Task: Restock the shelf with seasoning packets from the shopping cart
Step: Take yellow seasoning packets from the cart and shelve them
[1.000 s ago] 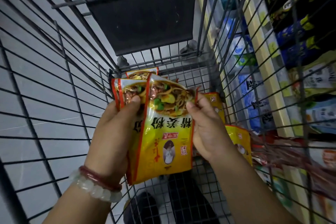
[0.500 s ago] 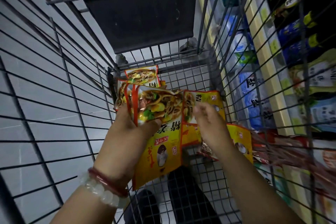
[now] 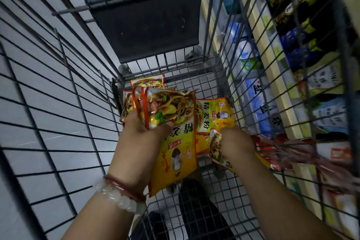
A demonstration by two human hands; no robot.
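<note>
Inside the grey wire shopping cart (image 3: pixel 220 76), the left hand (image 3: pixel 142 138) pinches a fanned stack of yellow seasoning packets (image 3: pixel 171 122) between thumb and fingers; the right hand (image 3: pixel 236 142) grips another yellow packet (image 3: pixel 215 145) lying on the cart floor.

Wire walls of the shopping cart (image 3: pixel 64 91) close in at the left and right of the frame, while a dark seat flap (image 3: pixel 148 23) blocks the far end at upper centre. The cart stands open at the top, where both forearms pass in. Seasoning packets (image 3: pixel 175 154) fill the centre of the basket floor. At right, the shelf (image 3: pixel 276 76) lies behind the wire mesh, packed with goods.
</note>
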